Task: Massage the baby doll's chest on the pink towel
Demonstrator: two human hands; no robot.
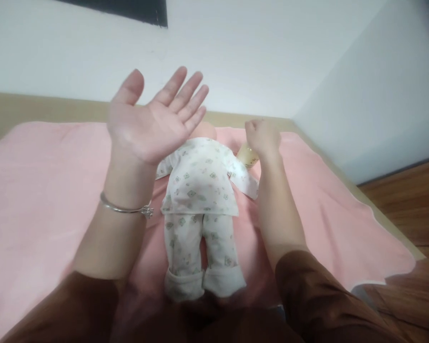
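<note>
My left hand (153,116) is raised, palm showing and fingers stretched out, with nothing in it. A silver bangle (127,209) circles that wrist. My right hand (262,137) is closed around the upper part of a small bottle (248,155), tilted, with pale yellow contents and dark print; its top is hidden by the fingers. Between my arms a baby doll (202,176) lies in a white patterned top and matching trousers (184,243) with turned-up cuffs. My left hand covers most of its head. One sleeve (243,178) reaches out beside the bottle.
A pink blanket (50,190) lies under the doll, over a beige surface (7,109). White walls (253,57) rise behind and to the right. A dark panel (128,9) hangs at the top. Wooden flooring (411,209) shows at the right.
</note>
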